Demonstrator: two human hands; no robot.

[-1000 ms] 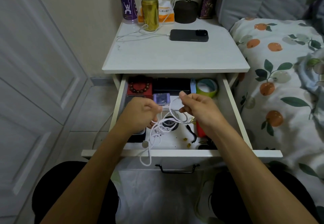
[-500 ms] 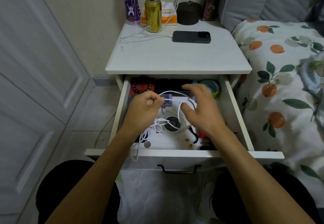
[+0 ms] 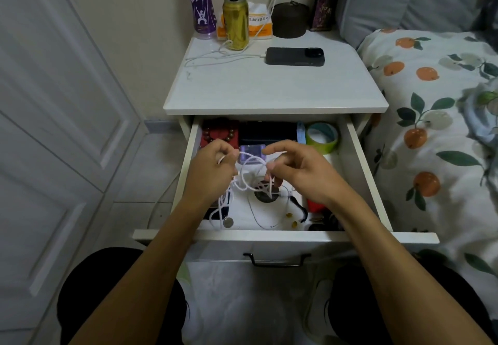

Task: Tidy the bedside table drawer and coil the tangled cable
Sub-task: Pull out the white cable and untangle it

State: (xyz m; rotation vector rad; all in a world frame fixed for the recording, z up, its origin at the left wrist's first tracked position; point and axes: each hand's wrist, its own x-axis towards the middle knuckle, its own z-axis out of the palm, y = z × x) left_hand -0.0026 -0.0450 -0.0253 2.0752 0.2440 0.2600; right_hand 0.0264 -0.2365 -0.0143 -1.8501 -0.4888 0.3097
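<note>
Hanging in loose loops above the open drawer [image 3: 358,161], one white cable [image 3: 250,172] runs between the two hands, with a strand trailing down past the left wrist toward a single coin [image 3: 228,222] near the drawer's front edge. Left hand [image 3: 213,172]: fingers curled, pinching a loop of the cable. Right hand [image 3: 299,169]: fingers bent, index finger extended over the loops, thumb and lower fingers gripping a strand. Drawer contents, far row from left to right: one string of brown beads [image 3: 219,135] on a red box, one black case [image 3: 268,134], one roll of green tape [image 3: 322,137]; one small purple box [image 3: 252,151] lies just behind the cable. On the white surface [image 3: 269,88] above: one dark phone [image 3: 295,56] with a second white cable plugged in, one gold can [image 3: 236,22], one purple bottle [image 3: 200,2], one dark round pot [image 3: 290,19]. A fruit-print bed cover [image 3: 431,129] lies to the right.
</note>
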